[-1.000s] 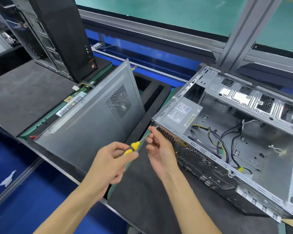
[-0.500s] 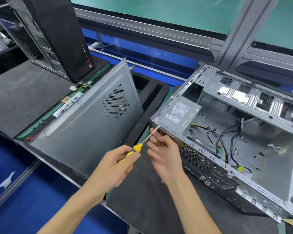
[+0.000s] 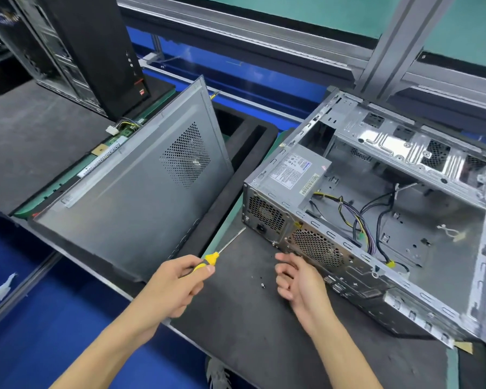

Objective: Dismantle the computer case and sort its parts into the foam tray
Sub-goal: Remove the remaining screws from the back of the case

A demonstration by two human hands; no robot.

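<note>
Leaning in the foam tray at left: a grey side panel. Left hand, grip clenched round a yellow screwdriver. On the dark surface, a small screw. Right hand, grip released, fingers loosely curled just beside the open computer case lying on its side.

Far left: a black tower computer standing upright on a dark mat. Far across the scene: a grey aluminium frame rail with a slanted post. Near left: blue floor with a white scrap.
</note>
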